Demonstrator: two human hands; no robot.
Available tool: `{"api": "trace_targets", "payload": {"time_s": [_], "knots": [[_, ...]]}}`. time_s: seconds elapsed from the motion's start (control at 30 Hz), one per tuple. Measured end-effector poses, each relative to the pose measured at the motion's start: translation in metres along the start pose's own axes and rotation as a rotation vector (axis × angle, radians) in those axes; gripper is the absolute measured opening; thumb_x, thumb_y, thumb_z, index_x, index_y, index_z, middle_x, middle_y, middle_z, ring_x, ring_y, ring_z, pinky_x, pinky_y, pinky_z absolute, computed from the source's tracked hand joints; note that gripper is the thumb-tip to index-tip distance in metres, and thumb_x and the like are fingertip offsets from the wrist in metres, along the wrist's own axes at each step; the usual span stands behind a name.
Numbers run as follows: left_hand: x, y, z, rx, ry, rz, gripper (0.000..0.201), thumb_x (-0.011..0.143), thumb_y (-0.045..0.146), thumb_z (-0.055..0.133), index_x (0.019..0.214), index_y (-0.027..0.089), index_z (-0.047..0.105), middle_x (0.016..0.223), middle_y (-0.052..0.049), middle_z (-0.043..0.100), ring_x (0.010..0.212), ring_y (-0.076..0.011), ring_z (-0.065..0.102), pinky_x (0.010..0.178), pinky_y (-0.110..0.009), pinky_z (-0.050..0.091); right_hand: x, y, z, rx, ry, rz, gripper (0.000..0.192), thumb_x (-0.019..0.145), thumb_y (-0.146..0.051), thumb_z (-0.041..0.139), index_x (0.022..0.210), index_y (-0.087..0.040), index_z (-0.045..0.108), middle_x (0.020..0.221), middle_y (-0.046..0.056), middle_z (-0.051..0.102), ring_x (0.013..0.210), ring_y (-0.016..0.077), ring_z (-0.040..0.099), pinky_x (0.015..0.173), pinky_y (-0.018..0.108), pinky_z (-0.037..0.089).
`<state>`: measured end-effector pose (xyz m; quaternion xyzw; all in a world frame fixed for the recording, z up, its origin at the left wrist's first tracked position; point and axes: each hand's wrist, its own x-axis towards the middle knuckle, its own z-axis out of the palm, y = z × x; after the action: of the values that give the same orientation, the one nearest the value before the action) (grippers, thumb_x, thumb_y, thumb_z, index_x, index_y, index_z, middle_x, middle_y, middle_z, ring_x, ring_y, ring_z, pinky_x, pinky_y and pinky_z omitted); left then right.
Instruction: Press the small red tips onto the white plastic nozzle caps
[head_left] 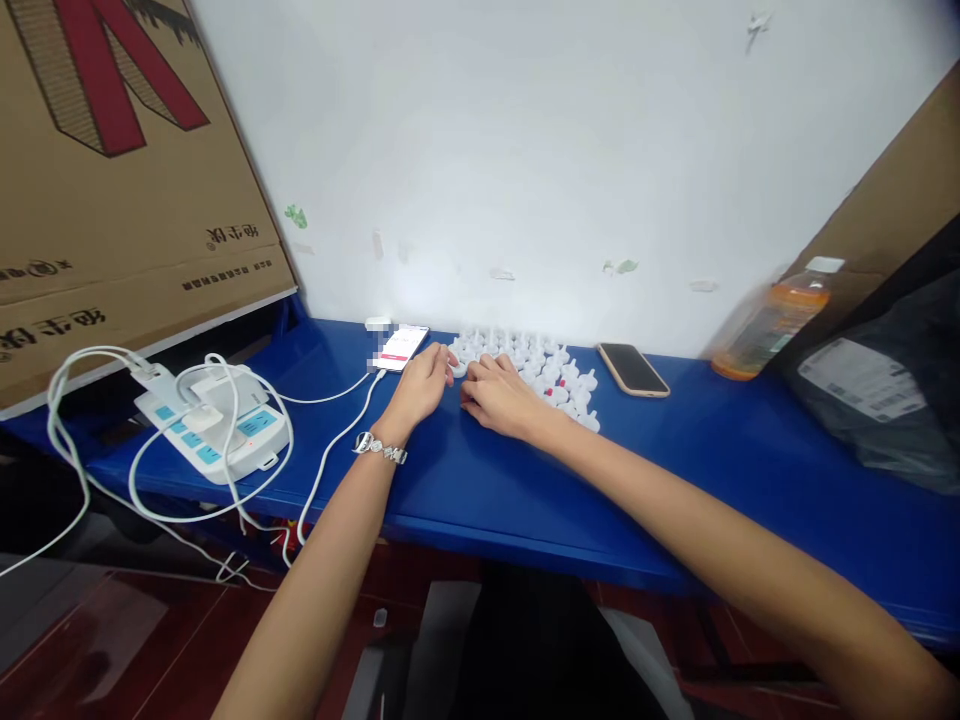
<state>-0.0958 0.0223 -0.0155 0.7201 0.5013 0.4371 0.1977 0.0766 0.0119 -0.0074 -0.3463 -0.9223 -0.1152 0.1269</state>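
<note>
Many small white pieces [536,360] with round bases and pointed tips, which look like LED tea lights, stand close together on the blue table [450,480] near the wall. A few red bits show among them. At the left end of the group my left hand [424,380], with a silver watch on its wrist, has its fingers closed at the edge of one white tea light [456,369]. Close beside it, my right hand [495,392] is curled with fingertips pointing down and left. Whatever is under those fingers is hidden.
A lit phone [401,347] with a charging cable lies behind my left hand. Left stands a white power strip [217,425] with looped cables, before a large cardboard box [135,200]. To the right are a dark phone [632,369], an orange drink bottle [776,320] and a black plastic bag [885,380].
</note>
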Motion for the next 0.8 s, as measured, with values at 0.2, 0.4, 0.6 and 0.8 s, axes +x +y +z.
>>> {"api": "trace_targets", "payload": {"time_s": [0.2, 0.4, 0.6, 0.8], "knots": [[-0.002, -0.001, 0.006, -0.041, -0.045, -0.002, 0.019, 0.090, 0.032, 0.055, 0.105, 0.021, 0.052, 0.089, -0.001, 0.060, 0.071, -0.0139, 0.057, 0.068, -0.027, 0.044, -0.016, 0.016, -0.012, 0.231, 0.187, 0.089, 0.013, 0.093, -0.026, 0.059, 0.090, -0.019, 0.070, 0.104, 0.009, 0.066, 0.103, 0.0257, 0.051, 0.089, 0.040, 0.034], [-0.011, 0.021, 0.011, -0.013, -0.225, 0.118, 0.031, 0.097, 0.041, 0.049, 0.119, 0.022, 0.059, 0.106, -0.004, 0.063, 0.057, -0.0094, 0.049, 0.060, -0.027, 0.041, -0.047, 0.037, -0.026, 0.772, 0.415, 0.364, 0.019, 0.089, -0.037, 0.064, 0.086, -0.019, 0.068, 0.089, 0.005, 0.073, 0.087, 0.0208, 0.063, 0.080, 0.035, 0.045], [-0.021, 0.042, 0.027, -0.112, -0.221, 0.146, 0.038, 0.102, 0.050, 0.035, 0.118, 0.022, 0.056, 0.077, 0.000, 0.056, 0.063, -0.0132, 0.050, 0.064, -0.027, 0.042, -0.057, 0.030, -0.020, 1.281, 0.568, 0.503, 0.036, 0.078, -0.052, 0.074, 0.084, -0.017, 0.066, 0.073, 0.004, 0.071, 0.056, 0.0134, 0.060, 0.055, 0.027, 0.047], [-0.029, 0.051, 0.048, -0.357, -0.101, 0.048, 0.041, 0.102, 0.058, 0.027, 0.094, 0.022, 0.046, 0.069, 0.002, 0.046, 0.056, -0.0117, 0.048, 0.058, -0.027, 0.043, -0.054, 0.012, -0.023, 1.443, 0.632, 0.573, 0.041, 0.067, -0.055, 0.082, 0.076, -0.019, 0.064, 0.060, -0.001, 0.064, 0.050, 0.0106, 0.054, 0.051, 0.025, 0.046]]}}
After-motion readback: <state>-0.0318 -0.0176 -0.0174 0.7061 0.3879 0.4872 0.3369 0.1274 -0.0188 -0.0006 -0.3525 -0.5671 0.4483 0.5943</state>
